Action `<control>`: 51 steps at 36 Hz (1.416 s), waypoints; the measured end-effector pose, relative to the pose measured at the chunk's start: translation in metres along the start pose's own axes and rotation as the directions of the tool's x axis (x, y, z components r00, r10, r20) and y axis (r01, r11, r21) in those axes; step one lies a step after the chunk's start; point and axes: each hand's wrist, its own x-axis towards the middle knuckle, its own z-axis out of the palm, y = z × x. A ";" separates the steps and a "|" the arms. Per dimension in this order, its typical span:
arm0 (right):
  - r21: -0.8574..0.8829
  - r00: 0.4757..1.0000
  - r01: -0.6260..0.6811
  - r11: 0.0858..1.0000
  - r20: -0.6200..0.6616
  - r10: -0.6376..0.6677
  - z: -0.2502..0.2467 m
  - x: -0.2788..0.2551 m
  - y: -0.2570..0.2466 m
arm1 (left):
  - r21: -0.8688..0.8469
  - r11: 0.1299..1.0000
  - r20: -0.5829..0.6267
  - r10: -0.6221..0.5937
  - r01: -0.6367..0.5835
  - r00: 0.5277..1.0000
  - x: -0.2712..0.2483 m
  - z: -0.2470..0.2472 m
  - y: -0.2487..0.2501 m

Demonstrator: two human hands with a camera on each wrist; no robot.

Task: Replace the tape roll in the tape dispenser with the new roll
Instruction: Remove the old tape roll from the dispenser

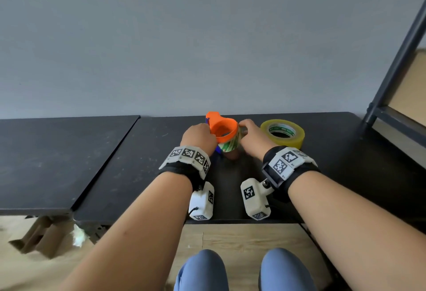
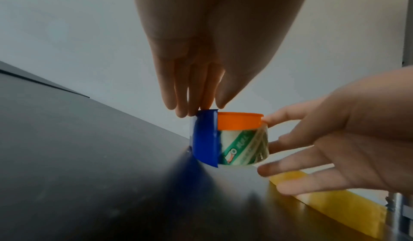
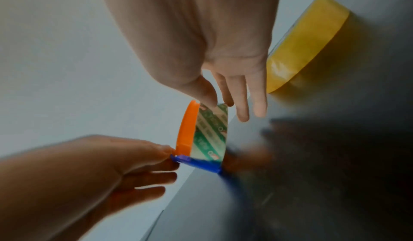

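An orange tape dispenser (image 1: 223, 128) with a blue blade part (image 2: 204, 138) stands on the black table (image 1: 334, 164), against the wall. It carries the old, nearly used-up roll (image 1: 228, 146) with a green and white printed core. My left hand (image 1: 208, 129) pinches the dispenser's top left, where blue meets orange, fingers on one side and thumb on the other (image 2: 203, 109). My right hand (image 1: 242, 127) pinches the old roll's right edge (image 3: 212, 131) between thumb and forefinger (image 3: 220, 103); its other fingers stay loose. The new yellow roll (image 1: 282, 133) lies flat just right of my right hand.
A second black board (image 1: 57, 159) adjoins the table on the left. A dark metal shelf frame (image 1: 396, 72) rises at the right. The grey wall (image 1: 207, 37) is right behind the dispenser. Cardboard scraps (image 1: 39, 235) lie on the floor at the lower left.
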 end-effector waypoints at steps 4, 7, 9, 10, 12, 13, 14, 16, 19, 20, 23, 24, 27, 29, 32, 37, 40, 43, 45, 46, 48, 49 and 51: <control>0.105 0.996 0.033 0.994 -0.087 -0.024 -0.002 0.002 -0.004 | -0.002 1.000 0.040 -0.002 0.002 0.999 -0.002 -0.001 0.000; 0.118 0.990 0.084 0.989 -0.126 -0.069 -0.005 0.002 -0.007 | -0.007 1.000 0.081 -0.006 0.007 0.997 -0.004 0.001 0.001; 0.149 0.989 0.108 0.983 -0.113 -0.092 -0.007 0.001 -0.008 | 0.003 1.000 0.115 0.003 -0.003 0.993 -0.004 0.003 0.000; 0.166 0.990 0.110 0.980 -0.101 -0.094 -0.007 0.001 -0.009 | 0.010 1.000 0.129 0.007 -0.009 0.992 -0.005 0.004 -0.001; 0.191 0.993 0.102 0.976 -0.079 -0.088 -0.006 0.000 -0.011 | 0.013 1.000 0.143 0.017 -0.019 0.990 -0.005 0.005 -0.002; 0.198 0.994 0.093 0.976 -0.072 -0.080 -0.005 0.000 -0.012 | 0.011 1.000 0.146 0.021 -0.023 0.989 -0.005 0.004 -0.002; 0.201 0.995 0.083 0.976 -0.067 -0.070 -0.004 0.000 -0.014 | 0.010 1.000 0.149 0.022 -0.024 0.989 -0.006 0.004 -0.002; 0.200 0.997 0.069 0.977 -0.059 -0.058 -0.002 0.000 -0.016 | 0.001 1.000 0.140 0.021 -0.022 0.990 -0.006 0.000 0.000; 0.187 0.998 0.046 0.981 -0.048 -0.037 0.001 0.000 -0.017 | -0.077 0.997 0.099 -0.002 0.010 0.995 -0.003 -0.004 0.001; 0.180 0.998 0.040 0.983 -0.046 -0.032 0.002 0.000 -0.017 | -0.119 0.993 0.084 -0.015 0.025 0.996 -0.002 -0.005 0.001; 0.168 0.999 0.023 0.986 -0.048 -0.015 0.003 -0.001 -0.018 | -0.287 0.954 0.056 -0.068 0.081 0.996 -0.001 -0.007 0.003; 0.166 0.999 0.025 0.986 -0.050 -0.017 0.003 -0.002 -0.018 | -0.343 0.935 0.057 -0.079 0.094 0.995 -0.001 -0.006 0.005; 0.156 0.998 0.037 0.987 -0.045 -0.031 0.003 -0.004 -0.018 | -0.438 0.890 0.079 -0.105 0.129 0.991 -0.001 -0.001 0.006; 0.156 0.998 0.041 0.987 -0.048 -0.034 0.004 -0.006 -0.018 | -0.509 0.851 0.078 -0.106 0.132 0.991 0.000 0.002 0.007; 0.175 0.998 0.044 0.984 -0.054 -0.035 0.005 -0.007 -0.017 | -0.531 0.838 0.075 -0.101 0.125 0.992 -0.007 0.000 0.009; 0.177 0.998 0.051 0.983 -0.057 -0.041 0.006 -0.008 -0.017 | -0.576 0.808 0.113 -0.070 0.123 0.991 -0.010 0.002 0.004; 0.152 0.998 0.053 0.987 -0.052 -0.045 0.005 -0.008 -0.017 | -0.539 0.835 0.117 -0.062 0.116 0.991 -0.010 0.000 0.002; 0.125 0.997 0.056 0.991 -0.052 -0.049 0.006 -0.008 -0.018 | -0.495 0.864 0.089 -0.054 0.091 0.995 -0.010 0.000 0.000; 0.104 0.997 0.059 0.993 -0.056 -0.054 0.006 -0.010 -0.019 | -0.465 0.883 0.058 -0.045 0.066 0.997 -0.013 -0.001 0.001; 0.095 0.997 0.060 0.994 -0.057 -0.055 0.007 -0.010 -0.020 | -0.449 0.892 0.045 -0.038 0.054 0.998 -0.014 -0.002 0.001; 0.068 0.996 0.065 0.996 -0.065 -0.060 0.007 -0.011 -0.020 | -0.429 0.902 0.034 -0.028 0.040 0.999 -0.017 -0.003 0.002; 0.047 0.995 0.067 0.997 -0.072 -0.064 0.008 -0.012 -0.020 | -0.422 0.906 0.029 -0.026 0.036 0.999 -0.016 -0.003 0.001; 0.014 0.994 0.068 0.998 -0.083 -0.067 0.007 -0.013 -0.019 | -0.424 0.905 0.022 -0.031 0.037 0.999 -0.016 -0.003 -0.001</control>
